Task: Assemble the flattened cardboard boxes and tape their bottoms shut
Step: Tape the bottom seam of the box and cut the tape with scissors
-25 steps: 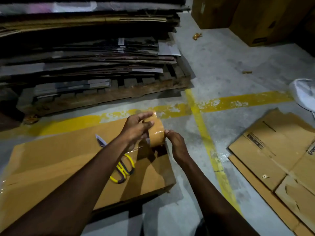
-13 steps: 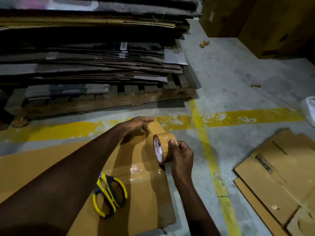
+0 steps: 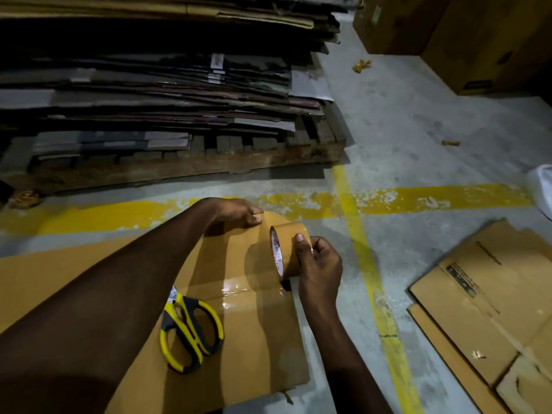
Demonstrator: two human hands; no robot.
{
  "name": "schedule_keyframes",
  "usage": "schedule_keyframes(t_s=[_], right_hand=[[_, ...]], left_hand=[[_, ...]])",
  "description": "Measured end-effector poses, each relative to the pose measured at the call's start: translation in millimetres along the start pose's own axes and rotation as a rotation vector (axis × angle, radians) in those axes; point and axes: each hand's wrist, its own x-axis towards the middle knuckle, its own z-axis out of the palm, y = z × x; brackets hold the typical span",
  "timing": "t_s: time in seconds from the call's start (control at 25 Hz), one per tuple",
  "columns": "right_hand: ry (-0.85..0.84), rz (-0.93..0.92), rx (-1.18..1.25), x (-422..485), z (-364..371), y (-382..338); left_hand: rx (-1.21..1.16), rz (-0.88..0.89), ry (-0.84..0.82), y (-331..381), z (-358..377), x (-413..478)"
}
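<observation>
Gripping tape roll [image 3: 287, 249], right hand [image 3: 321, 264]; core print [image 3: 276, 253] illegible.

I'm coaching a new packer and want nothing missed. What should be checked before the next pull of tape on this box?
1. Roll grip: the right hand holds the brown packing-tape roll. Ok.
2. Box steadied: the left hand presses on the far edge of the brown cardboard box. Ok.
3. Tape end stuck down under the left hand: cannot tell.
4. Cutter ready: the yellow-and-black scissors lie on the box, apart from the roll. Ok.
5. The glossy tape strip across the box lies smooth: cannot tell, glare hides it.
</observation>
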Motion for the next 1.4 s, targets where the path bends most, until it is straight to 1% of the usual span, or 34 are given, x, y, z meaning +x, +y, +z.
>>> schedule_keyframes(t_s=[0.08, 0.16, 0.28, 0.4, 0.48, 0.56, 0.6, 0.68, 0.76, 0.88, 1.0, 1.12, 1.24, 1.28, 1.4], right_hand=[[-0.03, 0.014, -0.011, -1.5, -4.1, -1.9], [-0.089, 0.032, -0.011, -5.7, -8.8, -7.6], [-0.157, 0.073, -0.008, -13.9, -21.2, -8.2], [-0.136, 0.064, -0.101, -32.7, -38.8, -7.0], [-0.172, 0.079, -0.104, -51.9, -50.3, -9.8], [-0.233, 0.147, -0.034, -71.3, -60.1, -12.9], [-0.239, 0.151, -0.023, -79.8, -62.7, -14.9], [-0.204, 0.14, -0.094, -95.3, -68.8, -13.2], [-0.172, 0.135, -0.164, -108.0, -74.9, -10.9], [-0.198, 0.117, -0.112, -126.1, -85.0, -3.4], [-0.157, 0.086, -0.171, -139.0, -96.1, -2.3], [-0.085, 0.067, -0.224, -153.7, -104.9, 0.2], [-0.097, 0.061, -0.327, -174.0, -109.2, 11.9], [-0.1, 0.066, -0.352, -178.6, -109.7, 15.2], [-0.087, 0.074, -0.403, -181.5, -110.6, 21.7]], left_hand=[[0.114, -0.031, -0.057, -3.3, -2.4, -2.3], [0.118, 0.005, -0.024, -7.3, 1.9, -6.3], [0.067, 0.032, 0.132, -4.9, 16.2, -17.1], [0.185, 0.018, 0.324, 1.3, 26.6, -25.9], [0.255, 0.002, 0.428, 1.9, 33.2, -28.1], [0.277, -0.023, 0.493, 3.4, 43.0, -31.5], [0.282, -0.03, 0.526, 2.8, 46.0, -32.9], [0.278, -0.036, 0.573, 2.2, 51.2, -35.3], [0.277, -0.034, 0.582, 1.1, 53.6, -35.9], [0.27, -0.037, 0.599, -0.2, 53.8, -37.0], [0.261, -0.039, 0.61, 2.2, 54.5, -38.1], [0.24, -0.041, 0.58, 2.6, 51.6, -36.7], [0.23, -0.009, 0.465, -1.6, 44.1, -33.3], [0.226, -0.005, 0.452, -3.5, 43.1, -32.8], [0.253, 0.004, 0.489, -4.1, 46.7, -34.3]])
